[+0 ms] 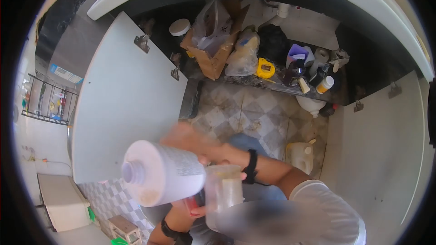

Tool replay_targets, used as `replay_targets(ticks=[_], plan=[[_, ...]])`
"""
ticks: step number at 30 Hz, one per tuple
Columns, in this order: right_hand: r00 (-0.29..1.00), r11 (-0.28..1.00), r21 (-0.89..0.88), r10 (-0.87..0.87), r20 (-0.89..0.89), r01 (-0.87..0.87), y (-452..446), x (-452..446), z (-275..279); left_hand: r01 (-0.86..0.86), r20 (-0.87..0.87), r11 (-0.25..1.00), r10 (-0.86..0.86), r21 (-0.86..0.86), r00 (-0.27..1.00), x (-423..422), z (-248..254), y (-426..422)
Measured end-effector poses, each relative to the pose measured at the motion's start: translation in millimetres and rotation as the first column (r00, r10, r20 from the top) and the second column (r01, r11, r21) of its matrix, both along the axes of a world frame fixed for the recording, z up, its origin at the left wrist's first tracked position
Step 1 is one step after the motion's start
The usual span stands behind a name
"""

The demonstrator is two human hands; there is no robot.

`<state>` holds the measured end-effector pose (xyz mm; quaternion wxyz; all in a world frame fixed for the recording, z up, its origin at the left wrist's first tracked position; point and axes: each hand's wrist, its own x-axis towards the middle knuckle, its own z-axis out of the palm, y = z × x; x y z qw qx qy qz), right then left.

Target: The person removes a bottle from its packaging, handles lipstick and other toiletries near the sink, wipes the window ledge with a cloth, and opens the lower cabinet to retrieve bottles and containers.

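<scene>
A large white plastic bottle (175,172) with printed text is tilted, its neck toward the left. Against its base is a clear plastic container (227,190) with something pale inside. My left hand (196,210) is mostly hidden below the bottle; its visible fingers are closed at the container's edge, beside a small red thing (191,204). My right hand (188,138) is smeared by motion just behind the bottle, and its fingers cannot be made out. Both wrists wear black bands.
An open cabinet door (131,104) stands at left, another (381,140) at right. On the dark shelf are a cardboard box (218,63), plastic bag (245,54), yellow tape measure (265,68) and several bottles. A jug (299,156) stands on the tiled floor (259,127).
</scene>
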<state>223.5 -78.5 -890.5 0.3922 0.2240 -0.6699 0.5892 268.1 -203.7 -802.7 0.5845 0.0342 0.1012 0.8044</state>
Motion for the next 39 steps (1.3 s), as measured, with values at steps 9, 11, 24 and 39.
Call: replay_targets(ticks=[9,11,24,39], plan=[[0.140,0.249,0.555,-0.963,0.231,0.793,283.0,-62.8,-41.7,-0.185,-0.041,0.982,0.183,-0.047,0.982,-48.8,15.4,-18.2],[-0.169,0.278,0.777,-0.883,0.439,0.565,291.7,-72.1,-38.5,-0.215,0.080,0.971,0.207,0.108,0.975,-50.3,17.5,-18.2],[-0.219,-0.003,0.904,-0.970,0.100,0.428,328.7,-75.2,-38.8,-0.141,0.063,0.984,0.135,0.109,0.989,-59.3,13.5,-16.8],[0.508,0.457,0.347,-0.858,-0.071,0.819,324.9,-158.0,17.1,-0.069,0.098,0.979,0.051,0.193,0.994,-70.2,5.6,-24.5]])
